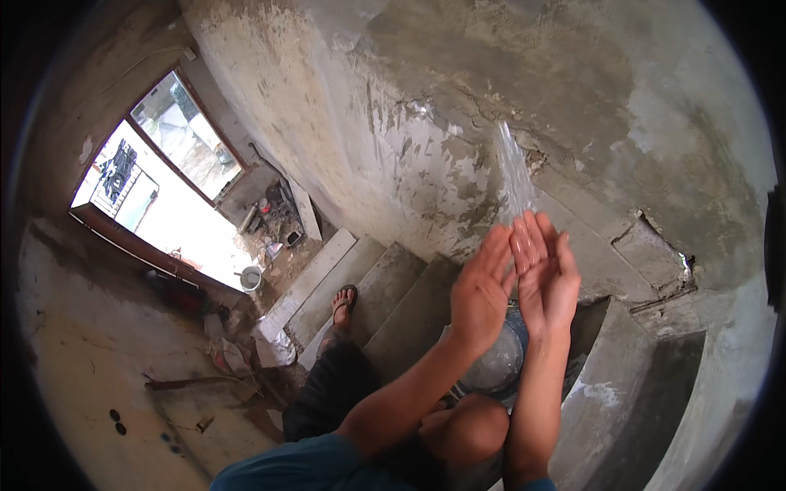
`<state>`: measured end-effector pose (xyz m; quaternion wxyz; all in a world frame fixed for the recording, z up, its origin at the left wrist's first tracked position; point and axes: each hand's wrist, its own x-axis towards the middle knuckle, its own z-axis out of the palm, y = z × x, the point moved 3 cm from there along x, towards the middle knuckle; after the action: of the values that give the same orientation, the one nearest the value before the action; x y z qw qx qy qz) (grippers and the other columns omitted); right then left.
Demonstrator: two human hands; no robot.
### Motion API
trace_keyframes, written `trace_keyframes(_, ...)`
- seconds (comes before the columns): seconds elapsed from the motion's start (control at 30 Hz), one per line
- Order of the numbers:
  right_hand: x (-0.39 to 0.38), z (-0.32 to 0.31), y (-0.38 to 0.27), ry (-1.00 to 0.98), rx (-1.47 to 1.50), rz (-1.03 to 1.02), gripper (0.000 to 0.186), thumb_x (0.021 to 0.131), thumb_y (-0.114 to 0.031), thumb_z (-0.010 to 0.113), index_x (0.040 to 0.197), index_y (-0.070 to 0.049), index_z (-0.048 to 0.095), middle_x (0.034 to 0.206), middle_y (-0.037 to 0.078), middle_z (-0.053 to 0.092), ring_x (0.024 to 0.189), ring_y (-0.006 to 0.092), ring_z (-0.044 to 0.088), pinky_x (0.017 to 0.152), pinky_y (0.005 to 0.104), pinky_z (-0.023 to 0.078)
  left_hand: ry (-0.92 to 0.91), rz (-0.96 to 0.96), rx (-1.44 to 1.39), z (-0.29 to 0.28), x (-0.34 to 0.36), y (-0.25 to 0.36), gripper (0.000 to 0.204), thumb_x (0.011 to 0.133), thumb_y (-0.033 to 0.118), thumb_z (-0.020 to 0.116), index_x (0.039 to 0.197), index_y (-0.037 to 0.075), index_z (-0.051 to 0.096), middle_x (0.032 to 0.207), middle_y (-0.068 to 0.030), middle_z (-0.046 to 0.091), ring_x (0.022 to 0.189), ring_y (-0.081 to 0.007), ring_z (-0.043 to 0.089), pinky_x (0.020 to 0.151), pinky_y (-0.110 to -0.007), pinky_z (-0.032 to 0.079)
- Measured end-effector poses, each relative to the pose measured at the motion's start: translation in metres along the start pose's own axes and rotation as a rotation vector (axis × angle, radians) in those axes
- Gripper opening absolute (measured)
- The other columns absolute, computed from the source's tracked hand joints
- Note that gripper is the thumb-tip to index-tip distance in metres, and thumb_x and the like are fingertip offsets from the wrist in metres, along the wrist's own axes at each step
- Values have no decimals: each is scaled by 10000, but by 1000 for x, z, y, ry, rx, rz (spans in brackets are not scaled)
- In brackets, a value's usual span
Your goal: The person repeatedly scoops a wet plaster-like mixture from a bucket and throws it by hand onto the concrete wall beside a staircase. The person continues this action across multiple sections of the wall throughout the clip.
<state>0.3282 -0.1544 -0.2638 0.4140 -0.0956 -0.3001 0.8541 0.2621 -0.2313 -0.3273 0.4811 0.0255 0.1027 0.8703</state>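
Note:
Both hands are held up side by side near the wall [409,139], palms partly cupped. My left hand [483,290] has its fingers extended and slightly curved, close beside the right one. My right hand [544,278] is palm up with wet, curved fingers. A streak of clear water [516,168] stretches between the fingertips and the cracked, damp plaster above them. Neither hand grips an object. Beneath them a bucket [495,364] with grey, wet contents stands on the stairs, partly hidden by my arms and bare knee.
Concrete steps [405,295] descend leftward, with my sandaled foot [344,304] on one. An open doorway [139,180] is at the left, with a white pail [250,281] and scattered debris [270,229] near it. A broken recess [647,245] marks the wall at right.

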Motion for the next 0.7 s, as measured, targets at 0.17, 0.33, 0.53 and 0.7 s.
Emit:
trace_keyframes(0.17,-9,3,18,291,-254,-77,558,1053,-358,470,1417,62,418,1432,203,503,1319,286,505,1111,386,394,299,-152,291,-3,12,8,490,1049,288,431,1457,17,434,1486,-119,481,1382,-236,432,1176,-369,284)
trace_keyframes(0.33,-112,-180,99,877,-290,169,525,1040,-348,475,1368,62,455,1334,195,559,1236,320,552,1070,425,437,696,-691,629,-166,-57,-71,448,1013,342,476,1373,86,546,1415,-112,548,1315,-207,490,1101,-378,370)
trace_keyframes(0.53,-191,-330,162,1341,-92,232,355,1015,-302,444,1177,0,537,1039,131,578,960,289,572,854,440,514,742,-886,769,-234,-102,-119,431,1026,319,450,1367,72,544,1380,-101,571,1274,-210,523,1076,-370,404)
trace_keyframes(0.7,-148,-271,143,1143,101,251,408,994,-347,428,1199,-15,550,1022,128,601,943,302,577,848,466,501,521,-796,644,-176,-87,-95,433,1045,286,416,1397,50,508,1386,-99,566,1279,-210,521,1093,-356,398)
